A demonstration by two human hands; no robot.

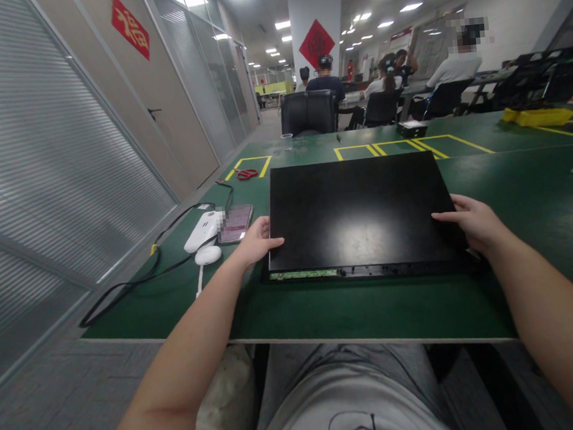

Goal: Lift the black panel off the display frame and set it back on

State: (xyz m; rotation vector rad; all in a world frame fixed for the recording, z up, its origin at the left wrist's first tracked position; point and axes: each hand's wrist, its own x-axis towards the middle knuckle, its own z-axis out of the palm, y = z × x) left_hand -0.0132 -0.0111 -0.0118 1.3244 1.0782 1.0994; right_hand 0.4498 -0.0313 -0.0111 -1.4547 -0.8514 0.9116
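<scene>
A black flat display panel (361,212) is held over the green table (365,312) in front of me. Along its near edge runs a strip of green circuit board (304,275) beside a dark frame or base. My left hand (259,243) grips the panel's left side, thumb on top and fingers round the edge. On the right side, my right hand (470,220) pinches it the same way, thumb over the top face. Whether the panel touches what lies under it, I cannot tell.
To the left lie a phone (237,223), a white power bank (202,232), a white round puck (208,254) and black cables. Red scissors (247,174), a clear cup (287,141), a black box (412,129) and a yellow tray (539,116) stand farther back. Several people sit beyond.
</scene>
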